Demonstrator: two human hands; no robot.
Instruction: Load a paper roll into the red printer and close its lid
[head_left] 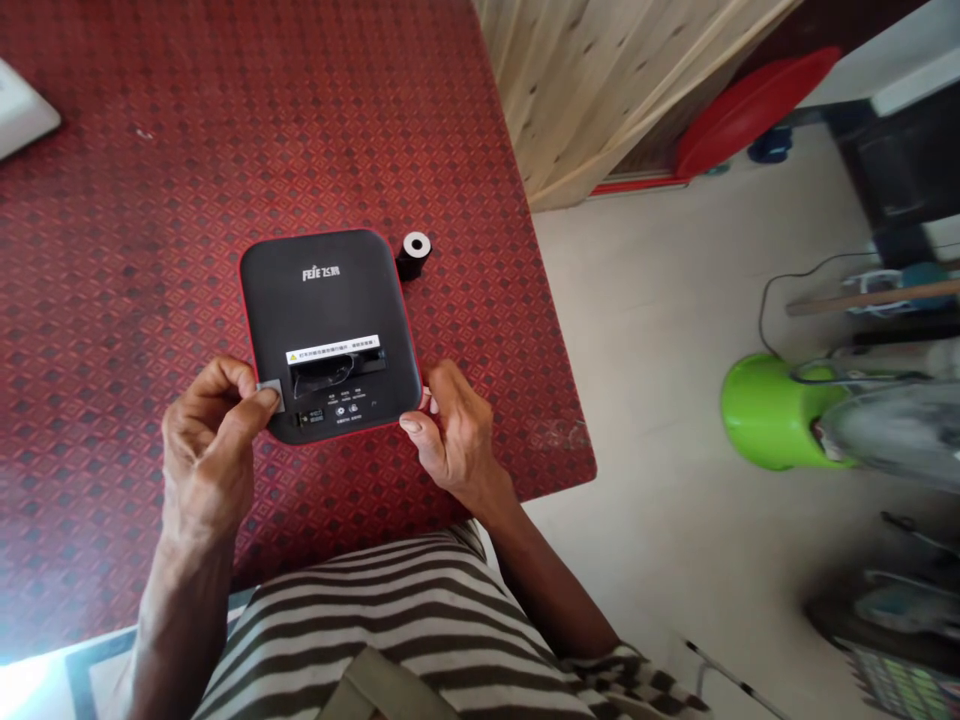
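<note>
A flat black receipt printer [315,320] with a red rim lies on the table, a white warning strip [334,350] above its paper slot. Clear film [322,376] shows in that slot. My left hand [214,430] is closed, thumb and forefinger pinching a small grey square piece [271,394] at the printer's lower left corner. Whether this piece is fixed to the printer or loose, I cannot tell. At the lower right corner, my right hand [454,430] grips the printer's edge, with its thumb by the top face. A small black paper roll [414,262] with a white end stands beside the upper right side.
The red patterned table [465,150] ends at a right edge, beyond which lies pale floor [622,300]. A white object [22,110] sits at the far left. Cream curtain [592,80] hangs past the table, and a green bucket [772,410] is on the floor.
</note>
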